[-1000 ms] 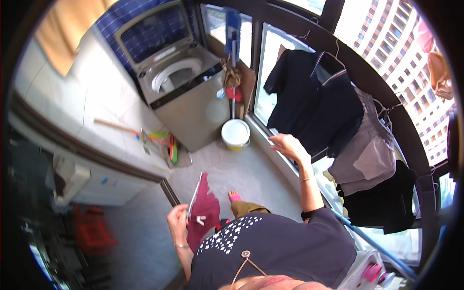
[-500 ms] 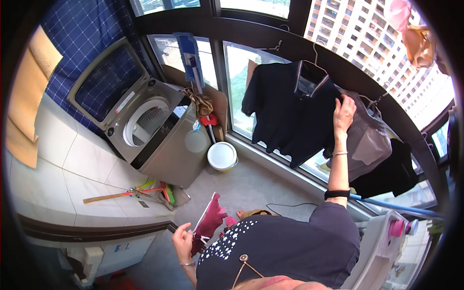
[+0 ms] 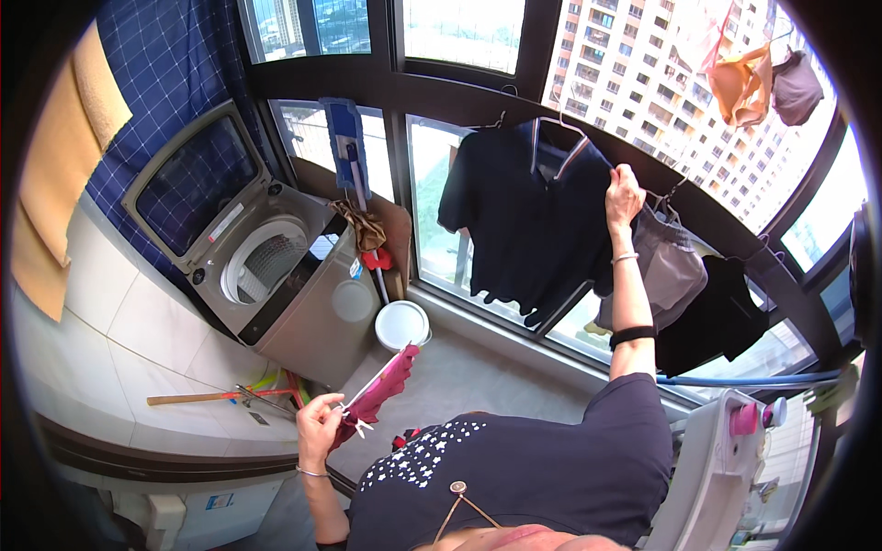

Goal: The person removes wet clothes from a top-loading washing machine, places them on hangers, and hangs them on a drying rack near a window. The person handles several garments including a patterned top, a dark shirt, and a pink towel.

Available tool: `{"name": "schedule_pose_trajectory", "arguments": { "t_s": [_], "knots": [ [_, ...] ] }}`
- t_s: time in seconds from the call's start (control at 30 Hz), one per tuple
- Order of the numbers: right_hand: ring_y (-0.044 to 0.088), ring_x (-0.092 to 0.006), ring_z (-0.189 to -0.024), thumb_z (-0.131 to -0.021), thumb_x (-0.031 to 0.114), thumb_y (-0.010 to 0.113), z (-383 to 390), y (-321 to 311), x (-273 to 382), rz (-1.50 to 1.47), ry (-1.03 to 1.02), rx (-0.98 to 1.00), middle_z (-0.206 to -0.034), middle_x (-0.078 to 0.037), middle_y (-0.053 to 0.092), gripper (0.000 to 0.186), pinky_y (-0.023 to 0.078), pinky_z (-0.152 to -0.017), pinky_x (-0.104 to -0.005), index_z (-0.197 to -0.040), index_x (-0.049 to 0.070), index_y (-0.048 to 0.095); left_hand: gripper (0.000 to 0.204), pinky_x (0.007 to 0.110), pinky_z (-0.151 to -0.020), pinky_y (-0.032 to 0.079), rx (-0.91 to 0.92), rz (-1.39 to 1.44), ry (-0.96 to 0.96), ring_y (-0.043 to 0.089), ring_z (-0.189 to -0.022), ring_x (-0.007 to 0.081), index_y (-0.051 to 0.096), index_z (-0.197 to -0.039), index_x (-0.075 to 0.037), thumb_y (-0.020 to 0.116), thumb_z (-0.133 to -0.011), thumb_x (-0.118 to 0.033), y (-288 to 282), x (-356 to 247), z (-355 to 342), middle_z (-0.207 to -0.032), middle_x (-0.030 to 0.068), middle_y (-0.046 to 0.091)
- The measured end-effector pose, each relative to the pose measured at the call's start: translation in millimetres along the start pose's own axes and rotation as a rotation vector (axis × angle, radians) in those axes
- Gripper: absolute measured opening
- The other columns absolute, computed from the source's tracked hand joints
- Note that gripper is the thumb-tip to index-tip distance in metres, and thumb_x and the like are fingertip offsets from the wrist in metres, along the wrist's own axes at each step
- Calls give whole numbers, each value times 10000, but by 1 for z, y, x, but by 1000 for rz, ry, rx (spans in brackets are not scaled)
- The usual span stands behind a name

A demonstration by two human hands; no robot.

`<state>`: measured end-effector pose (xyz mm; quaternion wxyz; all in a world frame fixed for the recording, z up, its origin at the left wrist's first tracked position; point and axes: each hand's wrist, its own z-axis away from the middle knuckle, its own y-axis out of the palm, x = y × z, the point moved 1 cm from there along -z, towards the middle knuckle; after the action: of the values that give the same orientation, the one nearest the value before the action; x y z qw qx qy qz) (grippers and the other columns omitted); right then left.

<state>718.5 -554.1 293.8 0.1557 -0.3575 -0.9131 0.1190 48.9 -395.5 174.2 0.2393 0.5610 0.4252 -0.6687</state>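
A navy short-sleeved polo shirt [image 3: 528,220] hangs on a wire hanger [image 3: 562,120] in front of the window. My right hand [image 3: 624,197] is raised with its fingers closed on the shirt's right shoulder. Lower down at left, my left hand [image 3: 319,429] pinches a white clip hanger [image 3: 365,429]. From that hanger a small maroon cloth [image 3: 386,390] droops, turned partly edge-on; its lower part is hidden behind my hand and body.
Grey shorts [image 3: 663,262] and a black garment [image 3: 715,317] hang to the right of the shirt. An open top-loading washing machine [image 3: 308,317] stands at left, near a white lidded bucket [image 3: 401,325] and a blue flat mop [image 3: 347,138]. A white sink [image 3: 703,468] is at right.
My left hand has moved left and up a little, carrying the maroon cloth. My right hand stays on the shirt's shoulder. The whole view has shifted, bringing more hanging laundry in at upper right.
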Motion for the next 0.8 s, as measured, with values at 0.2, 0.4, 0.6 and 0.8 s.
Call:
{"name": "schedule_pose_trajectory", "arguments": {
  "t_s": [0.2, 0.4, 0.6, 0.8],
  "knots": [
    [573, -242, -675, -863, 195, 692, -43, -58, 2, -335, -250, 18, -715, -44, 623, 100, 399, -750, -342, -881, 121, 627, 199, 187, -465, 286, -83, 265, 42, 381, -502, 9, 681, -1008, -3, 595, -832, 30, -24, -12, -17, -589, -77, 441],
    [578, -264, -762, -793, 70, 707, -1, -158, 35, -532, -322, 175, -793, -65, 632, 116, 420, -826, -347, -830, 59, 598, 119, 175, -477, 283, -73, 385, 93, 371, -529, 8, 646, -1002, -18, 565, -915, -22, -46, -39, -44, -665, -65, 474],
    [604, -246, -719, -717, 72, 744, 49, -222, 113, -701, -477, 373, -740, -45, 625, 177, 423, -833, -362, -817, 88, 598, 190, 185, -499, 259, 137, 382, 205, 299, -541, 4, 608, -1061, -14, 518, -1003, -171, -27, -100, -66, -672, -75, 409],
    [599, -243, -733, -738, 118, 736, 112, -222, 184, -820, -526, 530, -727, -32, 593, 174, 425, -837, -385, -825, 110, 585, 935, 195, -614, 314, 511, 330, 419, 373, -675, 37, 561, -1149, 46, 604, -723, -786, 19, -152, -52, -775, -46, 437]
  ]
}}
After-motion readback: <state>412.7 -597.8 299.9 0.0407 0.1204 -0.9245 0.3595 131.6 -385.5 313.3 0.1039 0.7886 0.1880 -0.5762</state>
